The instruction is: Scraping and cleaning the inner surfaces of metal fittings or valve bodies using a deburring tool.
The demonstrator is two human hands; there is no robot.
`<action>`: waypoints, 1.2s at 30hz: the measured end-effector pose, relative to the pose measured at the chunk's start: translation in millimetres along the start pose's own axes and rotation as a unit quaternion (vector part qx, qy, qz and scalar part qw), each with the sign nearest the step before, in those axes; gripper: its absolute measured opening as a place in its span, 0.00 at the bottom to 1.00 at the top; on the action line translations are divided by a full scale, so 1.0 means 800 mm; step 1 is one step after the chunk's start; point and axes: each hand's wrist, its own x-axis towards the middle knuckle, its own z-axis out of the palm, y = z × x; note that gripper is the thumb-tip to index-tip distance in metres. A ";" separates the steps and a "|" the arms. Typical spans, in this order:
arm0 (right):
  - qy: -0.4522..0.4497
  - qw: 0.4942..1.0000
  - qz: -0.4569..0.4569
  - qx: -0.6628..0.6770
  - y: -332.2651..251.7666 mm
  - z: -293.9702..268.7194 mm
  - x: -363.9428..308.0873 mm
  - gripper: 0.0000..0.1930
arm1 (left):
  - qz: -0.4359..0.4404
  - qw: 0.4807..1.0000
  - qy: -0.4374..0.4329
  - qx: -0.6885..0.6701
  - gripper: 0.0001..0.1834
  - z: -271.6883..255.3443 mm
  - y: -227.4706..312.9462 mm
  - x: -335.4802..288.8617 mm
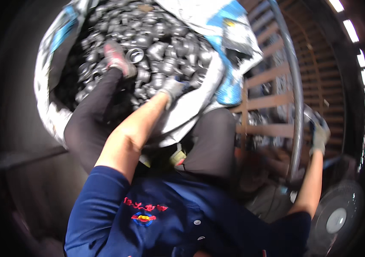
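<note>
A large white and blue woven sack [41, 85] stands wide open in front of me, heaped with shiny dark-grey, cup-shaped parts [154, 51]. My left hand [173, 88], in a light glove, reaches onto the pile near the sack's right rim. Its fingers are blurred and partly hidden among the parts. Far out to the right, beyond a grey metal rail, is my right hand [320, 133], also gloved. Its fingers are bent around a shiny grey part [309, 113], whose exact shape is smeared by motion.
My left leg lies across the sack, its red and grey shoe [117, 58] on the parts. The curved grey rail [294, 85] borders a brown slatted crate [272, 100] containing more grey parts. A round fan [336, 219] stands at the lower right.
</note>
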 end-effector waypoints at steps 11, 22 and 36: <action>-0.063 0.990 0.075 -0.104 0.066 0.025 0.024 0.11 | -0.073 0.981 -0.060 0.172 0.24 0.030 0.002 0.042; 0.061 0.989 -0.008 0.132 -0.102 0.034 -0.029 0.16 | 0.033 0.981 -0.021 0.188 0.06 -0.128 0.019 -0.078; -0.262 0.894 -0.135 0.338 -0.193 0.304 -0.211 0.21 | -0.053 0.871 0.028 -0.488 0.08 -0.143 0.151 -0.279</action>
